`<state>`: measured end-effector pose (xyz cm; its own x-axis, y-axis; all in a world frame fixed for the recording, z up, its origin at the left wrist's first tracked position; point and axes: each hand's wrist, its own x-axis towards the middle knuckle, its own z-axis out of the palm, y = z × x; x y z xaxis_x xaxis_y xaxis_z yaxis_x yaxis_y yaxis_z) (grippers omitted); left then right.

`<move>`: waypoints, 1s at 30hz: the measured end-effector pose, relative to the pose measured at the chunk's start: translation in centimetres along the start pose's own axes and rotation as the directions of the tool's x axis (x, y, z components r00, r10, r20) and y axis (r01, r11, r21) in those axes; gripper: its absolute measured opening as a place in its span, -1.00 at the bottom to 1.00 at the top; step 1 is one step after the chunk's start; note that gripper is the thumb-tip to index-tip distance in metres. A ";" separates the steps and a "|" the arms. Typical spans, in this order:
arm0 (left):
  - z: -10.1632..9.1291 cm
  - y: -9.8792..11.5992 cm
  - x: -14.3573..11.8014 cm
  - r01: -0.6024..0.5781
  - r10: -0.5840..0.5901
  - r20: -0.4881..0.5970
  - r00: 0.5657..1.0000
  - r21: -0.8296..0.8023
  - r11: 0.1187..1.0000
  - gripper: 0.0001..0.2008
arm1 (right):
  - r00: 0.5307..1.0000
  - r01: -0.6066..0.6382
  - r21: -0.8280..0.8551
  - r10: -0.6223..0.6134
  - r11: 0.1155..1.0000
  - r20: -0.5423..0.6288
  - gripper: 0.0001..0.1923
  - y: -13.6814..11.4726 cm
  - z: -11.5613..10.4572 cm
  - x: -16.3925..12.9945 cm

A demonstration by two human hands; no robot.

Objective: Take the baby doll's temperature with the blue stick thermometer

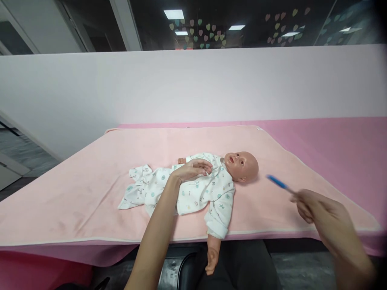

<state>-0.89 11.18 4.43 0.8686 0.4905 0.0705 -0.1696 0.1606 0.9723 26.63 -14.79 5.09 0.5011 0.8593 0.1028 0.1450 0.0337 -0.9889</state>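
A baby doll [244,166] in a white printed outfit [196,197] lies on its back across a peach blanket [90,173], head to the right. One of its arms hangs over the near edge of the table. My left hand [195,169] rests on the doll's chest with the fingers stretched out, gripping nothing. To the right of the doll's head, my right hand [311,207] is closed around the thin end of a slim blue-tipped stick [276,182]. The blue end points toward the head, apart from it. Motion blur hides the stick's exact kind.
Under the blanket, a pink cover [338,149] spreads over the table and shows along the right and back. A white partition [193,84] stands behind, below dark glass with heart stickers. My legs [248,262] are beneath the near edge.
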 end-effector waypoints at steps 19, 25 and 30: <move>-0.7 -0.3 0.1 -0.109 0.156 -0.279 0.948 0.176 0.978 -0.59 | 0.975 -0.130 0.237 0.081 0.963 0.207 -0.76 -6.6 4.6 1.2; 0.0 0.0 0.1 -0.054 0.099 -0.258 0.961 0.178 0.982 -0.63 | 0.986 -0.083 0.250 0.044 0.965 0.160 -0.79 -6.4 5.9 2.9; -0.3 -0.3 0.3 -0.056 0.102 -0.256 0.961 0.181 0.982 -0.65 | 0.990 -0.063 0.228 0.031 0.972 0.141 -0.77 -6.3 7.0 3.6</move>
<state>-0.70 11.54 4.12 0.6988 0.7069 0.1096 -0.1307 -0.0245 0.9911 21.59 -8.37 10.94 0.3800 0.9233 0.0559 -0.0851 0.0951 -0.9918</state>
